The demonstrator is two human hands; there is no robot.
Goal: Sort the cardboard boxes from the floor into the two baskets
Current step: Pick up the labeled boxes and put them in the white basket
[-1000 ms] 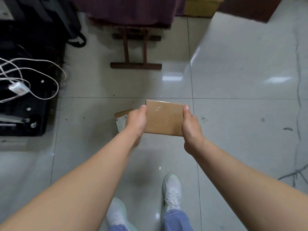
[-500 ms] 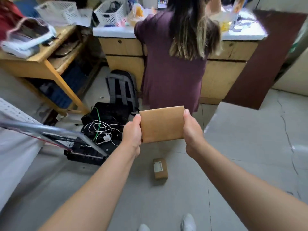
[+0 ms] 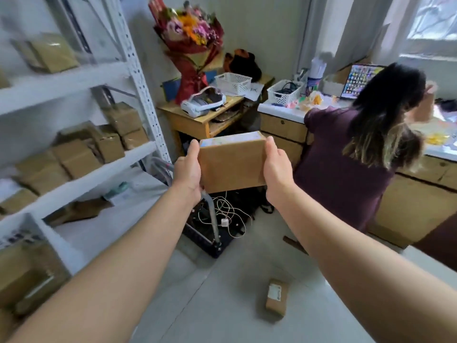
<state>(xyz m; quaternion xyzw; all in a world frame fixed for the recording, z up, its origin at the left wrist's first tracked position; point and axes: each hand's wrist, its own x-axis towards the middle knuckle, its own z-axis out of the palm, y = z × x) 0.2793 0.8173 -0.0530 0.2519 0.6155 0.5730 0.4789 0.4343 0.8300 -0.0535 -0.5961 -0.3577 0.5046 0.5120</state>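
Head view, left hand (image 3: 189, 174) and right hand (image 3: 277, 169) grip one cardboard box (image 3: 232, 164), white basket (image 3: 280, 97) holds cables (image 3: 285, 87)

Nothing legible: top label (image 3: 228, 140) on the held box (image 3: 232, 167) and white label (image 3: 274, 292) on the small box (image 3: 278, 306) below are blurred.

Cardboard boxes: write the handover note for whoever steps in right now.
Hands: the left hand and the right hand each grip one side of a cardboard box, held in the air.
Things: a smaller box lies on the floor. A white basket stands on the wooden desk, a second basket on the counter.
Done: one box lifted.
Left: put it in a basket, then fetch the smaller box.
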